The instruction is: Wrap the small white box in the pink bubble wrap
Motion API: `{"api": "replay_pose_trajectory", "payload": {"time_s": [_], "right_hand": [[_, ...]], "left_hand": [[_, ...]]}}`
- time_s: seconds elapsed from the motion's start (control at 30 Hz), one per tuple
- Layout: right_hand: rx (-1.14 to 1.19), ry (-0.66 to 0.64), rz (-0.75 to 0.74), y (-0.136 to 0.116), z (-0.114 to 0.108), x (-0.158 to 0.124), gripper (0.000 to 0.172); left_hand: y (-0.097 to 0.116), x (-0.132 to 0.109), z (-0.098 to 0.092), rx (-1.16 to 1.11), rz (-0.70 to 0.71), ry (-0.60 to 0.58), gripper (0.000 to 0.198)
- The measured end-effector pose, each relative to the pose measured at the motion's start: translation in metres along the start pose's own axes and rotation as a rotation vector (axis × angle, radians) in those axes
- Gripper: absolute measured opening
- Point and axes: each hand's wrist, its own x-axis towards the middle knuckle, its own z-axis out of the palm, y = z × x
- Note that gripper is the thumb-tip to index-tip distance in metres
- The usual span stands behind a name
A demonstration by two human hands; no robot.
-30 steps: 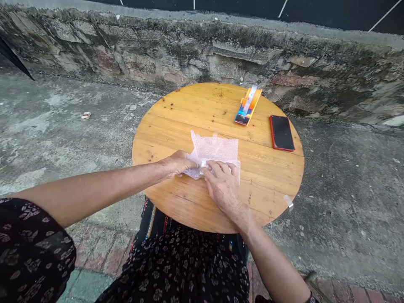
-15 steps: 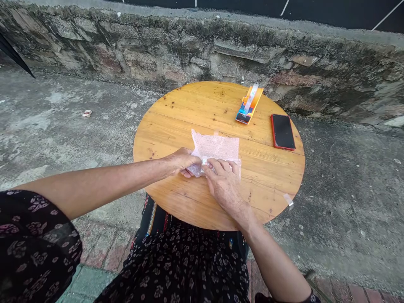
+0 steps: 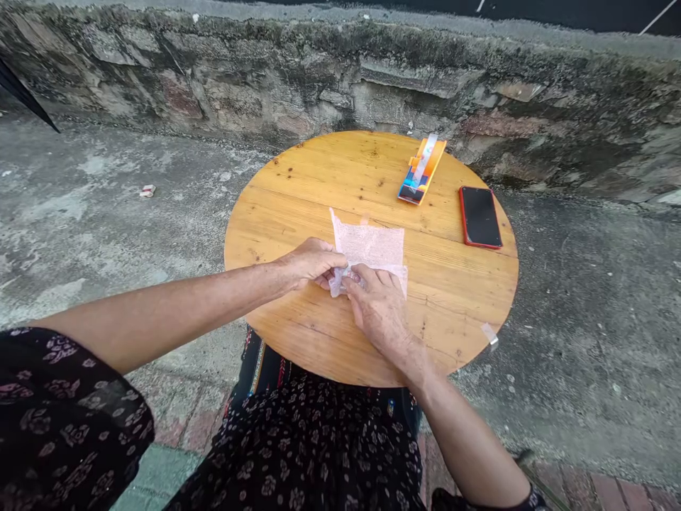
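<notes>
A pinkish translucent sheet of bubble wrap [image 3: 371,243] lies on the round wooden table [image 3: 298,191], its near part folded over. My left hand [image 3: 318,264] pinches the left edge of the wrap between thumb and fingers, bunching it up. From the right, my right hand [image 3: 379,298] bends its fingers over the folded part and holds it down. Beneath my fingertips the wrap bulges slightly; whatever may lie inside is mostly hidden.
An orange and blue tape dispenser [image 3: 422,170] with a strip of clear tape stands at the back right. Nearer the right edge lies a red-cased phone [image 3: 480,217]. A tape piece [image 3: 489,335] sticks to the table rim. Behind runs a stone wall [image 3: 239,85].
My left hand has shifted slightly up and right, folding the wrap's left edge inward. A light-coloured spot seen between my hands is now covered. My right hand stays nearly in place.
</notes>
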Motion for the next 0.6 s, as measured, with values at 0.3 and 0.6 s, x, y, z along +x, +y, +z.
{"api": "replay_pose_trajectory", "payload": {"time_s": [0.3, 0.6], "right_hand": [[0.205, 0.020, 0.071, 0.003, -0.012, 0.003, 0.029], [0.323, 0.063, 0.102, 0.005, -0.013, 0.003, 0.041]], "left_hand": [[0.008, -0.004, 0.003, 0.126, 0.014, 0.005, 0.013], [0.012, -0.009, 0.007, 0.214, 0.059, -0.031, 0.011]]}}
